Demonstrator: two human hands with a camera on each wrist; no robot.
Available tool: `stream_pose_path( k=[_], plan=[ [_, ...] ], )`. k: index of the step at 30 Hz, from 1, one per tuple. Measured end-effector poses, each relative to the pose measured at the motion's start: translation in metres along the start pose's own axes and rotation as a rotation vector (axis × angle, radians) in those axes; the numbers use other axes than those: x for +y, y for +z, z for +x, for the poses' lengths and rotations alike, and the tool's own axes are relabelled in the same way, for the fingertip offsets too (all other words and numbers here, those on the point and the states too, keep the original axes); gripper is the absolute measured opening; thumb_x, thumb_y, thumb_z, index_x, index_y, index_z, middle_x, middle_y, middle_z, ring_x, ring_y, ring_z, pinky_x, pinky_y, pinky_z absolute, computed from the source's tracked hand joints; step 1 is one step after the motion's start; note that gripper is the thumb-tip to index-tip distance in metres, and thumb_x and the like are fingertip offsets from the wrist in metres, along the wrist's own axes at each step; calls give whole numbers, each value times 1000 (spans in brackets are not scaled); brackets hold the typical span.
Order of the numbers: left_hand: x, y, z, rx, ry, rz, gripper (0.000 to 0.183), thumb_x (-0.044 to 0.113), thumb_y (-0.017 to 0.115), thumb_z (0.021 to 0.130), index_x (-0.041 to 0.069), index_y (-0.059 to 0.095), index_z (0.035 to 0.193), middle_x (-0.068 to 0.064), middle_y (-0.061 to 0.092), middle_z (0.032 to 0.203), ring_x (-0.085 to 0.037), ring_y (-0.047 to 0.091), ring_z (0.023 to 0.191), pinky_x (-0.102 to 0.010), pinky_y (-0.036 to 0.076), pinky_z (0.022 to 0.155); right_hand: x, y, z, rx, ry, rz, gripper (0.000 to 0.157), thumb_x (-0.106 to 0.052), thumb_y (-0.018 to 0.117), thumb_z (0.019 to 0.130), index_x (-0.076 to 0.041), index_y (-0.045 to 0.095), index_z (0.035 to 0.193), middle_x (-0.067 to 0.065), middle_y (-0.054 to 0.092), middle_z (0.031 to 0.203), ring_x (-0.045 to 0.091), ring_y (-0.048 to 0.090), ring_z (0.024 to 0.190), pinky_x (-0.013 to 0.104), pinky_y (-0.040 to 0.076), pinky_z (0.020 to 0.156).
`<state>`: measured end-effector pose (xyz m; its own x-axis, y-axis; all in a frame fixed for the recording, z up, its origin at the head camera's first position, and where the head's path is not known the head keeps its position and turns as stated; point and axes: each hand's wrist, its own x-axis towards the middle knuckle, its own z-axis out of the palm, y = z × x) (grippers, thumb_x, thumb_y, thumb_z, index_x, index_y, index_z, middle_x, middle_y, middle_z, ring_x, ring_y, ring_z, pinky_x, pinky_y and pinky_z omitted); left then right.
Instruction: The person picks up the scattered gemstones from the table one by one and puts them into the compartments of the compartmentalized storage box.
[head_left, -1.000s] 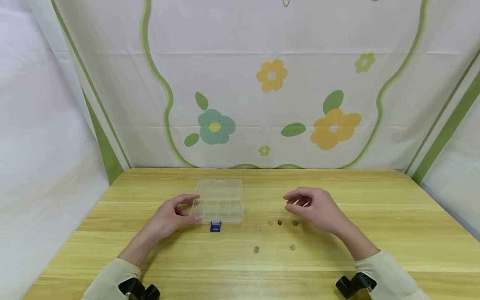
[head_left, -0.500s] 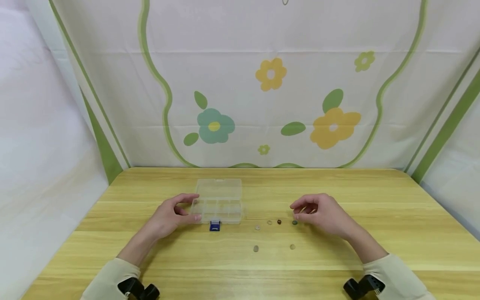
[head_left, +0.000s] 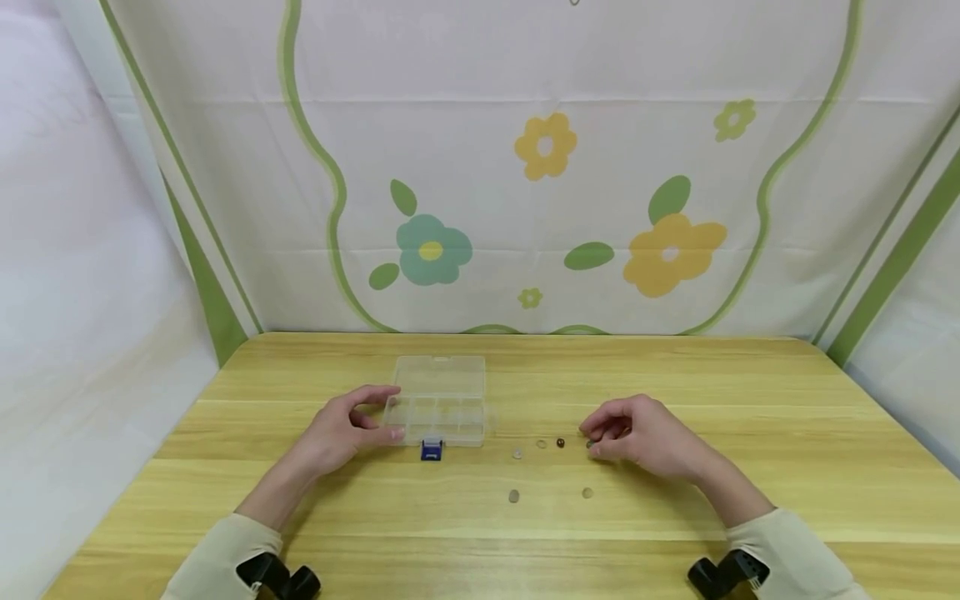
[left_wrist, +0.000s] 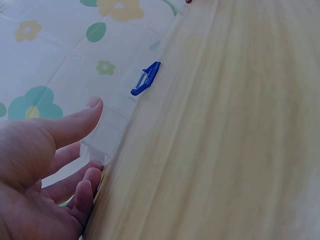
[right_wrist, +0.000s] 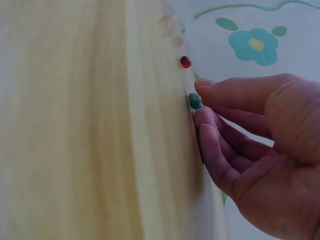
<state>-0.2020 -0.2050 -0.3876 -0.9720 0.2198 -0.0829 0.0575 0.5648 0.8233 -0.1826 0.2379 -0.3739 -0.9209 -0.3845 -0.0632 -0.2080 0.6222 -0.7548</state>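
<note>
Against the frame from one second back, we note one clear change: the right hand [head_left: 645,437] is lower and has come down to the green stone [right_wrist: 195,101], where it previously hung above the table [head_left: 420,533]. Thumb and fingertips are now drawn together about the stone, pinching it at table level; half a second ago more of it shows past the thumb. The left hand [head_left: 337,433] keeps its place, clamped on the left side of the clear box [head_left: 459,429], thumb at the front corner, a finger toward the back.

Counts. Hands: two. Boxes: one, with one lid [head_left: 440,377] laid open to the rear and one blue latch [head_left: 431,451] at the front. We seem to make out four compartments across, though the clear plastic makes this uncertain. Small stones: six, all right of the box. Four form a rough row: a whitish stone [head_left: 517,454], a pale ring-like piece [head_left: 542,444], the dark red stone [right_wrist: 185,62], then the green one at the right end. Two lie nearer the person: a grey stone [head_left: 513,497] and a yellowish stone [head_left: 587,493]. On the backdrop cloth [head_left: 480,167] we count five flowers: one teal, two orange, two small green.
</note>
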Motion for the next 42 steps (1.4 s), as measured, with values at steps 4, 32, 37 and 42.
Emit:
stream_pose_path(
  k=[4,32,37,42],
  plan=[
    [0,0,0,3,-1,5,69,34,86,90,17,59,151,-13,59,151,-23,54,100,-34,45,82,1,0,0,-5,3,-8,23,-19,85,90,-11,79,111,3,76,100,14,65,84,24,53,72],
    [2,1,0,4,-6,-12,68,33,87,90,16,60,150,-13,59,150,-23,55,99,-34,46,82,-2,3,-1,-4,-3,-86,8,-14,83,91,-13,80,98,-2,73,88,9,60,76,23,51,69],
    [3,1,0,8,-9,-14,67,32,87,90,16,60,150,-12,60,149,-23,55,99,-34,46,82,-1,4,-1,-30,-16,-79,8,-12,81,93,-9,76,99,0,70,88,9,60,77,23,51,69],
    [2,1,-1,11,-17,-11,67,33,87,90,17,60,150,-12,60,149,-23,55,100,-34,45,82,-3,5,0,-51,-31,-61,9,-9,79,94,-6,73,99,2,69,89,9,60,79,23,51,70]
  ],
)
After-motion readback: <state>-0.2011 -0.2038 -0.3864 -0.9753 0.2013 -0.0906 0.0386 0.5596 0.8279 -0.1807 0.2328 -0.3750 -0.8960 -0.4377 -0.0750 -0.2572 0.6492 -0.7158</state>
